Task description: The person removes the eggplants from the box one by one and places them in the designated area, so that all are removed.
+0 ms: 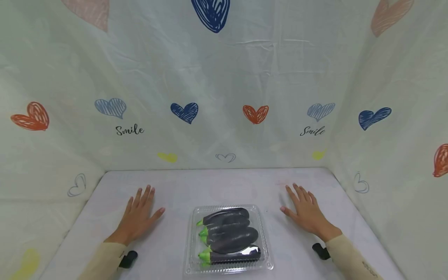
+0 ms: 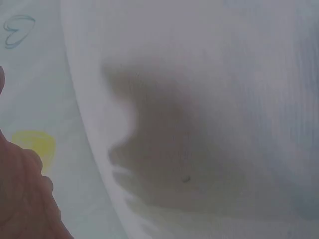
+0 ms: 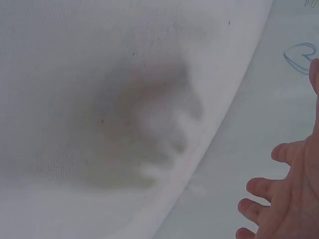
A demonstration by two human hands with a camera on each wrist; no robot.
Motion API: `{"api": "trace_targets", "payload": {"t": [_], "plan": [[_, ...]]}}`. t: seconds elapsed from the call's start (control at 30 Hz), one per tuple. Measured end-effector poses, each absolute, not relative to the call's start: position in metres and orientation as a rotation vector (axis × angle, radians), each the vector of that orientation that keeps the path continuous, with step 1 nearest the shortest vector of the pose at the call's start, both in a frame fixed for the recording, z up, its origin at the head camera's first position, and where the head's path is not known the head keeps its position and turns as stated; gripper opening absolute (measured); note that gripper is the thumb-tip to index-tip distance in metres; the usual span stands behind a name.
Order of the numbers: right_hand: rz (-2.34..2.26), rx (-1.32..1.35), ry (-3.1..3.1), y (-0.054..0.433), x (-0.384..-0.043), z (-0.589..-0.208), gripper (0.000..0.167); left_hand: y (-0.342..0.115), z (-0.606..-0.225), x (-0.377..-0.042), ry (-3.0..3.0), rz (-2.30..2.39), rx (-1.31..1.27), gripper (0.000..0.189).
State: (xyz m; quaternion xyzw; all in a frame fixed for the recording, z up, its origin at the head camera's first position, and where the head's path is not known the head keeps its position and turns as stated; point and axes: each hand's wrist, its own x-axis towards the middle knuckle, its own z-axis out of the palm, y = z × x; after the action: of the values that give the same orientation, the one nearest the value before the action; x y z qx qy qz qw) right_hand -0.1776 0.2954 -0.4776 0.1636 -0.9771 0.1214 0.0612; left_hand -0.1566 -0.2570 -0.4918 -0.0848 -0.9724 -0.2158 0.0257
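Note:
A clear plastic container (image 1: 266, 249) stands at the near middle of the white table in the head view. Several dark purple eggplants (image 1: 234, 239) lie side by side in it, green stem ends to the left. To its left is my left hand (image 1: 136, 216), palm down with fingers straight and thumb spread, holding nothing. My right hand (image 1: 308, 214) is to the right of the container, fingers straight and spread, also holding nothing. Each wrist view catches part of its hand, the left hand (image 2: 22, 194) at the left edge and the right hand (image 3: 294, 189) at the right edge, with a shadow on the table.
The white table (image 1: 224, 186) ends at a back wall of pale cloth (image 1: 224, 77) printed with hearts and the word Smile. Similar cloth hangs along both sides. Dark wrist cameras (image 1: 128, 259) sit under both sleeves.

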Motion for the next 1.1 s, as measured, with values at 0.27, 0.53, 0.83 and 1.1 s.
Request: {"api": "trace_targets", "payload": {"t": [0.27,0.53,0.83,1.1], "plan": [[0.37,0.534,-2.935,0.285,-0.162,-0.473,0.078,-0.242,-0.488,-0.143,-2.986,-0.686,-0.336,0.091],[0.374,0.608,-2.886,0.273,-0.145,-0.47,0.078,-0.22,-0.484,-0.126,-2.965,-0.655,-0.396,0.089],[0.433,0.686,-2.85,0.255,-0.123,-0.467,0.079,-0.196,-0.48,-0.108,-2.963,-0.647,-0.434,0.091],[0.53,0.754,-2.808,0.245,-0.104,-0.468,0.084,-0.184,-0.484,-0.092,-2.914,-0.675,-0.536,0.095]]}}
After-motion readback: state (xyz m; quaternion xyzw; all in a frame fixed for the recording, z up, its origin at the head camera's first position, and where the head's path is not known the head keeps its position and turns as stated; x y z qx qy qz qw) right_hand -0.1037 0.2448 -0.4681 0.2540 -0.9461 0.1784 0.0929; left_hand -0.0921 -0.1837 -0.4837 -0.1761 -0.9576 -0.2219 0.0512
